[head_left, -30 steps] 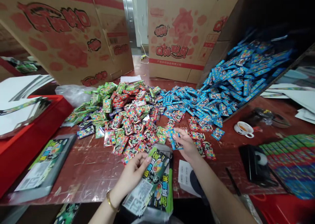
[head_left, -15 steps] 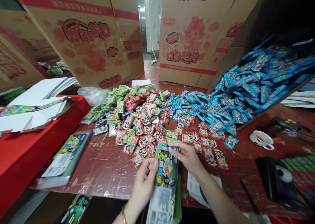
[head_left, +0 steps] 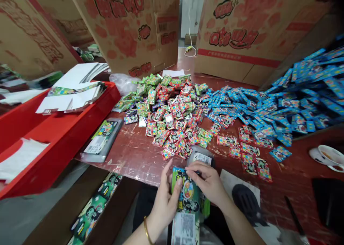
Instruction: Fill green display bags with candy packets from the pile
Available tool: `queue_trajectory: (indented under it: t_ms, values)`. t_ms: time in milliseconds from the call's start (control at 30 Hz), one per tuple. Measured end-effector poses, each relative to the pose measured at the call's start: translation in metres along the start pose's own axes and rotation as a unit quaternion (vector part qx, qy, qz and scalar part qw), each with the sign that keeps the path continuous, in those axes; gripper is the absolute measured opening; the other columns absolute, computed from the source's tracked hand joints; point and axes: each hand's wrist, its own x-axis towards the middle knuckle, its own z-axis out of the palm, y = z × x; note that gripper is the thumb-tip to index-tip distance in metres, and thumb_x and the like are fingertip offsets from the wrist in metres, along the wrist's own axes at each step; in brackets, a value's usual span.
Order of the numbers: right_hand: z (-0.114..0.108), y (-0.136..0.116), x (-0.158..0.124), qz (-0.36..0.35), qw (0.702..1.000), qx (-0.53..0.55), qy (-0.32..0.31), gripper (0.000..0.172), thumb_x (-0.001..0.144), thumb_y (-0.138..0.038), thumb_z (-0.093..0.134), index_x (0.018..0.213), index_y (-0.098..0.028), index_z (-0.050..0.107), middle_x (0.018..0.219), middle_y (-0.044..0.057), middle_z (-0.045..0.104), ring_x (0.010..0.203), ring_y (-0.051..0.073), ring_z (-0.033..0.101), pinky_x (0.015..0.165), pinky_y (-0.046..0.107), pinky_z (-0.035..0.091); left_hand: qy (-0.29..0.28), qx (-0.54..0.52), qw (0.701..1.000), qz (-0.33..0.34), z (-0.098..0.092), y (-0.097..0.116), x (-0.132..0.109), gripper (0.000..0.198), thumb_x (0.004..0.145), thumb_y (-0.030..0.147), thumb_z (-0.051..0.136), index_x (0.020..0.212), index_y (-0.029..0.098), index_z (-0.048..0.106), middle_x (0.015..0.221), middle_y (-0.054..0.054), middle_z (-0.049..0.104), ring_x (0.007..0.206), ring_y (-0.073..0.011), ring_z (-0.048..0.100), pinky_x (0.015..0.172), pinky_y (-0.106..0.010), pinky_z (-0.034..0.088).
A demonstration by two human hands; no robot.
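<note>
A long printed candy bag (head_left: 185,205), green and black with a white label panel on its lower half, is upright before me at the table's front edge. Its left side is in my left hand (head_left: 167,198), thumb across the front. My right hand (head_left: 206,182) pinches the bag's top right edge, fingers curled. Part of a clear-wrapped pack (head_left: 201,156) with a white label shows just behind my hands. Beyond it spreads a heap of small red and green candy packets (head_left: 172,119). What the bag contains is hidden.
Blue candy packets (head_left: 242,105) spill from a box on the right. A red tray (head_left: 67,141) with white sheets stands left, beside a wrapped pack (head_left: 103,139). Large cartons (head_left: 129,33) rise behind. A cup (head_left: 331,155) sits far right, and a dark knife-like strip (head_left: 294,214) lies nearer.
The view has swung left and down, so things shift rightward and up. My left thumb has moved higher on the bag's front. The pack behind my hands has come into sight.
</note>
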Motion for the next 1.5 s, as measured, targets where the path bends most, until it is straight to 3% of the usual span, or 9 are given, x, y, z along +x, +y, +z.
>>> queue_trajectory:
  t_ms: [233,400,533,700,900,1033,1133,1333,1500]
  values:
    - [-0.014,-0.030,0.030,-0.087,0.974,-0.120,-0.173,0.022,0.077,-0.017,0.064,0.097,-0.025,0.066,0.112,0.006,0.055,0.105,0.022,0.053,0.092,0.039,0.042,-0.023,0.034,0.998,0.052,-0.004,-0.001,-0.001,0.052,0.090,0.027,0.049,0.137,0.026,0.026,0.141,-0.010,0.040,0.130,-0.0233,0.037,0.108,-0.039,0.031]
    - [-0.023,-0.039,0.068,-0.071,0.920,-0.066,-0.380,0.028,0.069,-0.020,0.072,0.095,-0.022,0.061,0.099,0.003,0.058,0.092,0.019,0.057,0.082,0.033,0.048,-0.053,0.001,0.998,0.040,0.003,0.004,-0.001,0.057,0.089,0.026,0.053,0.137,0.024,0.023,0.137,-0.013,0.045,0.127,-0.0253,0.043,0.103,-0.038,0.038]
    - [-0.030,-0.030,0.078,-0.050,0.902,-0.045,-0.426,0.024,0.069,-0.024,0.073,0.090,-0.020,0.064,0.094,0.001,0.059,0.086,0.016,0.059,0.076,0.030,0.050,-0.079,-0.046,0.996,0.012,0.007,0.005,-0.001,0.061,0.089,0.027,0.053,0.138,0.022,0.018,0.119,-0.013,0.060,0.116,-0.0260,0.054,0.091,-0.036,0.047]
    - [-0.026,-0.017,0.058,-0.040,0.944,-0.017,-0.328,0.020,0.076,-0.026,0.068,0.096,-0.023,0.069,0.098,0.003,0.062,0.083,0.014,0.060,0.070,0.028,0.050,-0.028,-0.039,0.999,-0.005,0.006,0.001,0.002,0.059,0.088,0.030,0.054,0.136,0.022,0.020,0.120,-0.013,0.059,0.110,-0.0241,0.058,0.093,-0.038,0.046]
    - [-0.010,-0.004,0.018,-0.023,0.995,-0.015,-0.099,0.008,0.078,-0.022,0.067,0.084,-0.022,0.073,0.092,0.005,0.064,0.086,0.016,0.062,0.078,0.032,0.050,0.008,-0.007,1.000,0.010,0.003,-0.013,-0.001,0.044,0.088,0.030,0.054,0.127,0.027,0.033,0.116,-0.007,0.058,0.108,-0.0208,0.056,0.090,-0.033,0.047]
    - [-0.006,-0.002,-0.005,-0.023,0.999,-0.027,-0.010,0.013,0.080,-0.020,0.065,0.091,-0.023,0.071,0.103,0.006,0.060,0.090,0.017,0.061,0.083,0.032,0.049,0.003,0.030,0.999,-0.012,0.004,-0.015,-0.001,0.034,0.087,0.032,0.055,0.117,0.026,0.040,0.102,-0.005,0.060,0.090,-0.0184,0.060,0.074,-0.028,0.050]
    - [-0.002,0.003,-0.020,0.008,0.994,0.018,0.109,0.025,0.080,-0.021,0.065,0.105,-0.024,0.064,0.118,0.007,0.053,0.085,0.015,0.062,0.080,0.031,0.052,0.002,0.036,0.999,-0.025,0.005,-0.013,0.002,0.029,0.087,0.034,0.054,0.111,0.025,0.041,0.090,-0.002,0.060,0.078,-0.0159,0.059,0.068,-0.026,0.050]
    - [0.021,0.013,-0.031,0.034,0.979,0.125,0.157,0.005,0.083,-0.022,0.059,0.085,-0.019,0.063,0.088,0.006,0.067,0.086,0.017,0.064,0.077,0.029,0.052,0.040,0.093,0.993,0.056,0.002,-0.011,0.016,0.013,0.086,0.032,0.056,0.092,0.022,0.049,0.086,-0.001,0.058,0.082,-0.0149,0.058,0.073,-0.025,0.049]
    - [0.031,0.007,-0.026,-0.014,0.967,0.076,0.244,0.013,0.080,-0.017,0.062,0.092,-0.020,0.065,0.089,0.006,0.071,0.085,0.017,0.066,0.081,0.031,0.051,0.069,0.046,0.991,0.108,-0.003,-0.011,0.025,0.023,0.075,0.023,0.069,0.090,0.024,0.051,0.092,0.000,0.064,0.087,-0.0153,0.062,0.074,-0.024,0.050]
